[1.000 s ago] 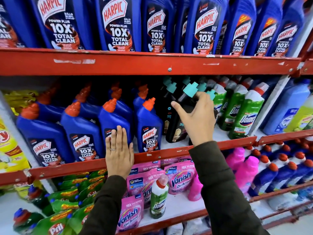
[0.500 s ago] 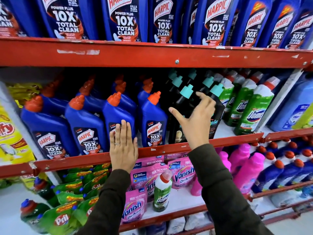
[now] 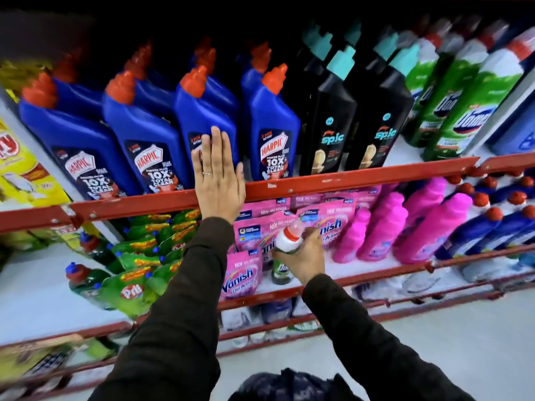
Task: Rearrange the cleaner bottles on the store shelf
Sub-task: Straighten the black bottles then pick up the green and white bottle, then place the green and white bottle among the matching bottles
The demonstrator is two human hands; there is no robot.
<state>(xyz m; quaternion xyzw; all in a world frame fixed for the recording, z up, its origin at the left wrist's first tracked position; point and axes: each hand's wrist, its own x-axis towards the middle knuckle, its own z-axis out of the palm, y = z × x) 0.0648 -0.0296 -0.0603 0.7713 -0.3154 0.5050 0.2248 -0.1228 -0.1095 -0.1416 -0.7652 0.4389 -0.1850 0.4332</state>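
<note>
Blue Harpic bottles with orange caps fill the left of the middle shelf. Two black Spic bottles with teal caps stand to their right, then green Domex bottles. My left hand lies flat, fingers together, against a blue Harpic bottle and the red shelf rail. One shelf down, my right hand is closed around the neck of a lone green Domex bottle with a white top and red cap. It stands among pink Vanish pouches.
Pink bottles and blue red-capped bottles stand to the right on the lower shelf. Green Pril pouches and bottles lie at its left. Yellow packs sit at the far left. Grey floor shows below.
My right hand left the black Spic bottles, dropped to the lower shelf and closed on the lone Domex bottle. My left hand stayed flat on the Harpic bottle. The view tilted downward.
</note>
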